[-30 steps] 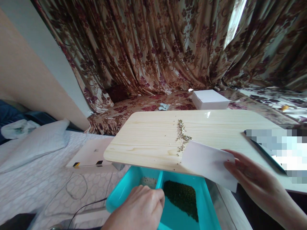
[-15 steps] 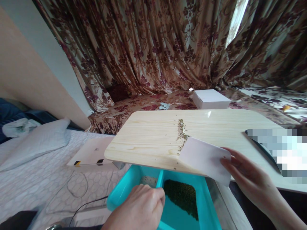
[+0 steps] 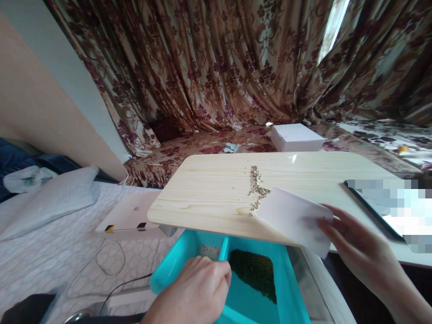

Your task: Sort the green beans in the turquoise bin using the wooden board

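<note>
My right hand (image 3: pixel 354 238) pinches a stiff white sheet of paper or thin card (image 3: pixel 292 218) by its right end. The sheet's left edge rests low over the wooden tabletop (image 3: pixel 195 189), just right of a strip of small greenish-brown grains (image 3: pixel 255 186). Below the table's near edge stands a turquoise divided bin (image 3: pixel 290 283). Its right compartment holds a heap of dark green grains (image 3: pixel 254 272), its left one a few pale and dark specks (image 3: pixel 208 252). My left hand (image 3: pixel 197 288) is closed in a fist over the bin's divider; what its fingers hold is hidden.
A dark-edged flat object, partly pixelated (image 3: pixel 378 211), lies at the table's right. Behind the table are a white box (image 3: pixel 297 137) and patterned curtains (image 3: pixel 216 67). To the left, a bed carries a pale box (image 3: pixel 131 213), a pillow (image 3: pixel 54 202) and loose cables (image 3: pixel 114 261).
My right hand has drawn the white sheet a little to the right, and its left edge now sits farther from the grains. The left hand stays closed over the bin.
</note>
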Demonstrator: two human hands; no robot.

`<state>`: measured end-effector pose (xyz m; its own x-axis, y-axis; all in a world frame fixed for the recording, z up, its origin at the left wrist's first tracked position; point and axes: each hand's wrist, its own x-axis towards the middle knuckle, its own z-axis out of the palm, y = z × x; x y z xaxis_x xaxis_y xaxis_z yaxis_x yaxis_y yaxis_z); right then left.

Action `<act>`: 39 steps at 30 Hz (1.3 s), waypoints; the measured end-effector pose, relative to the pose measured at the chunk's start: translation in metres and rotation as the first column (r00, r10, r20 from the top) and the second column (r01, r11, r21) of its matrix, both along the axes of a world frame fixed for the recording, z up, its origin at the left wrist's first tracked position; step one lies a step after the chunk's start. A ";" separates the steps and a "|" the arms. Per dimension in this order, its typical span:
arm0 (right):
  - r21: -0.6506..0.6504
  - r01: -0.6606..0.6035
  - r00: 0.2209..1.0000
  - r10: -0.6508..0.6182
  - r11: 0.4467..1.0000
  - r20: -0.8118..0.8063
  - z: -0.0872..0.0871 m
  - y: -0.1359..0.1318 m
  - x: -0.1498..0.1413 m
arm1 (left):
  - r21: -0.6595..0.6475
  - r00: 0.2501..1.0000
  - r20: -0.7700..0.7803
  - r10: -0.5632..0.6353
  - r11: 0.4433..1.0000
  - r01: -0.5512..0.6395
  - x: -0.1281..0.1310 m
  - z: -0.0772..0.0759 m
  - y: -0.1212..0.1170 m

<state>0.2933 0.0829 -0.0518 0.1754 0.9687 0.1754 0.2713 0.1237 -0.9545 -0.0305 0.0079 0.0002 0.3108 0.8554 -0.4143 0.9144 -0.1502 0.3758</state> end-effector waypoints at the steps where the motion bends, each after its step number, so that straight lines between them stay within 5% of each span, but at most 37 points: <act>1: 0.006 -0.018 1.000 0.018 1.000 0.010 -0.001 0.002 -0.003 | -0.004 1.000 -0.006 0.002 1.000 -0.002 0.001 0.001 0.000; 12: 0.043 -0.016 1.000 0.016 0.999 -0.014 0.025 0.008 -0.031 | -0.006 1.000 0.018 0.003 1.000 -0.003 -0.002 0.000 -0.001; 39: 0.065 -0.066 0.993 0.060 0.996 0.102 0.029 0.011 -0.040 | 0.004 1.000 0.021 0.012 1.000 -0.012 -0.005 -0.001 -0.001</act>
<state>0.2538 0.0936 -0.0231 0.0927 0.9626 0.2546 0.3548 0.2070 -0.9117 -0.0356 0.0071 -0.0012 0.3094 0.8605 -0.4047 0.9081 -0.1411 0.3942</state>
